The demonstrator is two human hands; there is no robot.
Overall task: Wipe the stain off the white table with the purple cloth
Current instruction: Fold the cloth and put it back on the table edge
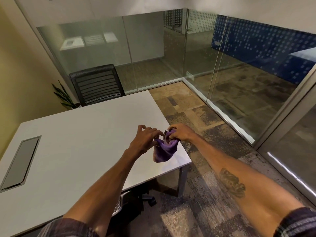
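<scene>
The purple cloth (163,151) hangs bunched between both hands, just above the near right corner of the white table (85,142). My left hand (145,141) pinches its left edge with fingertips. My right hand (179,134) grips the upper right part of the cloth. The cloth's lower fold droops toward the tabletop. No stain shows on the table surface in this view.
A grey cable hatch (20,161) is set into the table at the left. A black mesh chair (97,84) stands at the far side, a potted plant (65,96) beside it. Another chair (130,202) sits under the near edge. Glass walls enclose the carpeted floor at right.
</scene>
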